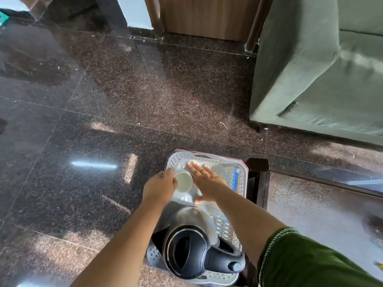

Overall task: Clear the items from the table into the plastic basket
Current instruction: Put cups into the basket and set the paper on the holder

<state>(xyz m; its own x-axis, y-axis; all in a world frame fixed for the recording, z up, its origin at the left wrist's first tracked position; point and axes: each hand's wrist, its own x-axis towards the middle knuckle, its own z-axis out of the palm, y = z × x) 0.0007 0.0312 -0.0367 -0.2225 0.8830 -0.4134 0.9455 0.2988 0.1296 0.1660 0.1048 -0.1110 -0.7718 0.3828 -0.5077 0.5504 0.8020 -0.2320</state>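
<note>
We see the white cup (183, 181) gripped by the left hand (160, 186) over the plastic basket (240, 181), beside the kettle (193, 248); the right hand (207, 178) reaches in, fingers spread flat, holding nothing.

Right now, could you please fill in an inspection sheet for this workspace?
Surface: dark wooden table with a glass top at the right; nothing clearly made out on it.
Job's things: grey perforated plastic basket beside the table; inside, a black and steel electric kettle at the near end, clear crumpled plastic wrapping at the far end; a white paper cup held over it.
Clutter: small scraps on the dark polished stone floor.
Grippers: left hand grips the cup; right hand lies flat, fingers straight, over the wrapping.
Cables: nothing seen.
Surroundings: green upholstered sofa at the right, brown wooden panel behind.
</note>
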